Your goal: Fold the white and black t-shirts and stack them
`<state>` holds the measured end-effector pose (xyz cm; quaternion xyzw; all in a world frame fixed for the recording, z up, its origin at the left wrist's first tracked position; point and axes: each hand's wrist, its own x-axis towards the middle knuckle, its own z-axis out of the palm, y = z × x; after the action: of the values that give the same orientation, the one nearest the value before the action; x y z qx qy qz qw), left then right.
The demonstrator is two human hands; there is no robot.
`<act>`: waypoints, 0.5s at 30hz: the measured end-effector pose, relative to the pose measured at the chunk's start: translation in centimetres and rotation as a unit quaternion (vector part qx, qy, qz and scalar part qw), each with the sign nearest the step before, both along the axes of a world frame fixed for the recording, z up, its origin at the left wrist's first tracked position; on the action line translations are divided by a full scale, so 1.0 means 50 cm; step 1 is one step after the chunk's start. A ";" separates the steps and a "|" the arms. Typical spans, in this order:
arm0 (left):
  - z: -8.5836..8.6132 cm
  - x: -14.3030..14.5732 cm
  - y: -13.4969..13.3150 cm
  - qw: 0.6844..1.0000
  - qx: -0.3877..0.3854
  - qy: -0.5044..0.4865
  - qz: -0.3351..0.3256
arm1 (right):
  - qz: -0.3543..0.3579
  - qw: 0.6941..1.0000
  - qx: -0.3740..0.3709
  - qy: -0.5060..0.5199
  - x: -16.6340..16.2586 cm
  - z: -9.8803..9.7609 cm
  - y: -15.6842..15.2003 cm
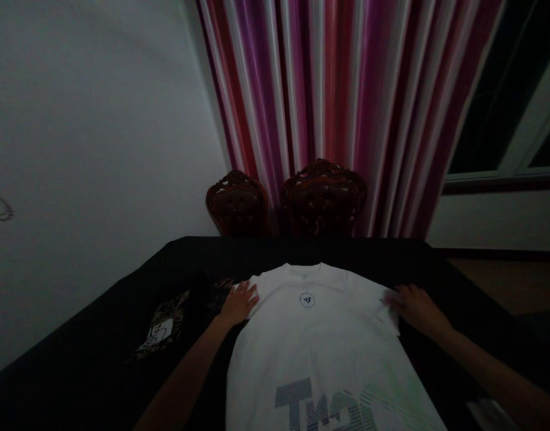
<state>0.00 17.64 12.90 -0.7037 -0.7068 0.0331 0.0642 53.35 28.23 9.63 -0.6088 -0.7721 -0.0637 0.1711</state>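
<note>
A white T-shirt [308, 335] lies spread on a black-covered table, collar away from me. It has a small round dark logo on the chest and large striped lettering lower down; its bottom runs out of view. My left hand [239, 303] rests on the left sleeve with its fingers apart. At the outer edge of the right sleeve is my right hand [414, 306], fingers stretched toward the cloth and touching it. Those fingertips are slightly blurred in the dim light.
Left of the shirt on the black table cover [99, 335] lies a dark patterned item [165, 326] with a white label. Two carved chairs with dark padded backs [323, 200] stand behind the table, before a striped curtain [338, 84]. A pale object [488, 413] shows at lower right.
</note>
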 end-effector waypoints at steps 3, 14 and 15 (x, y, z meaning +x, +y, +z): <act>0.005 0.011 -0.002 0.999 0.001 0.006 0.031 | -0.058 0.998 -0.010 -0.022 -0.006 0.002 -0.017; 0.042 0.519 -0.274 0.917 -0.105 -0.210 -0.321 | -0.088 0.991 -0.047 0.090 0.000 0.000 -0.006; 0.029 0.584 -0.309 0.896 -0.149 -0.240 -0.343 | -0.076 0.990 -0.049 0.104 0.000 0.000 -0.004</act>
<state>29.20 2.17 14.36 -0.8903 -0.4024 -0.0558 -0.2059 53.36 28.01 9.62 -0.6765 -0.7038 0.0251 0.2154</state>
